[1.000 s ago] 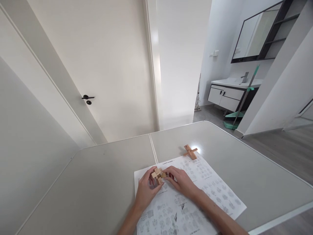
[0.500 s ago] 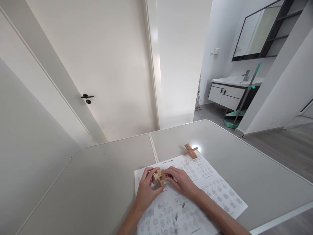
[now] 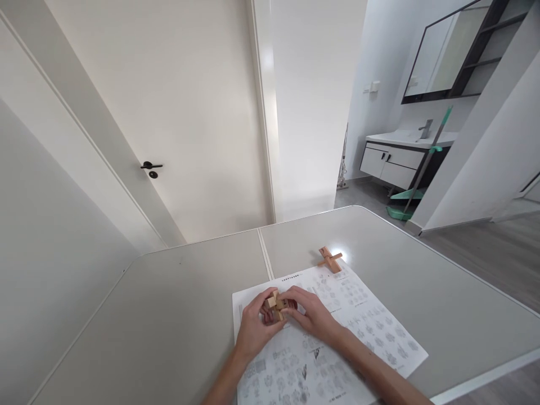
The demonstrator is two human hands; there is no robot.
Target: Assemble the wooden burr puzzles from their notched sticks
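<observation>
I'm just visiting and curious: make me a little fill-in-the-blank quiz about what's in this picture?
1. The left hand and the right hand both grip a block cluster made of ____.
2. The printed sheet beneath the hands is made of ____.
3. The handle on the door is coloured ____.

Missing words: wood; paper; black.

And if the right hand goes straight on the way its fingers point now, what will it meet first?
The right hand would probably meet the held wooden blocks first, as its fingertips seem to touch them; behind these, in the same line, is the left hand. Depth is hard to judge.
</observation>
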